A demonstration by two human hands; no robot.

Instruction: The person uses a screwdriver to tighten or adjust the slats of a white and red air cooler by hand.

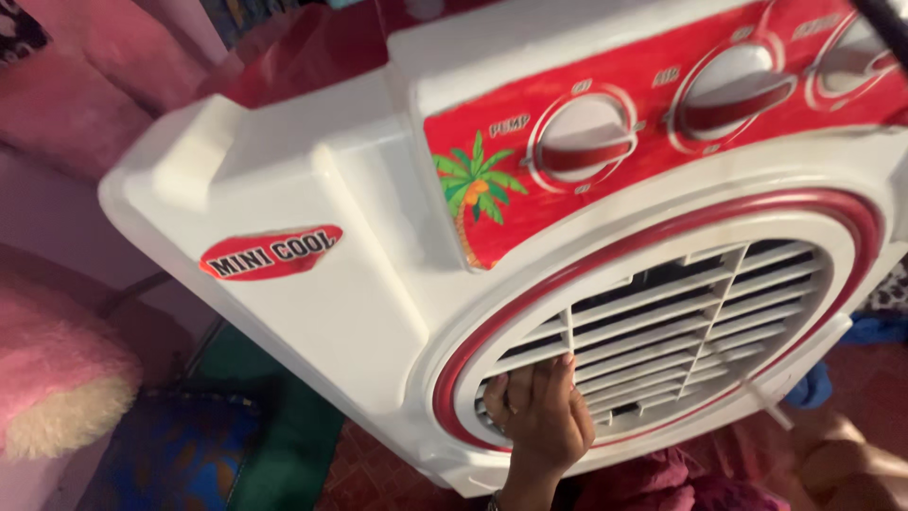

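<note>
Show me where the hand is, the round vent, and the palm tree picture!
hand [541, 416], head view, on the back of the hand pressed against the vent slats.
round vent [700, 317], head view, on the white slats near its middle.
palm tree picture [476, 185], head view, on the green leaves.

You get dim, pink-tinted indoor light; the white cooler [378, 284] shows soft glare on top, with slight motion blur throughout.

Pink upholstered sofa [85, 104] at left, red patterned floor [378, 473], dim pinkish light.
</note>
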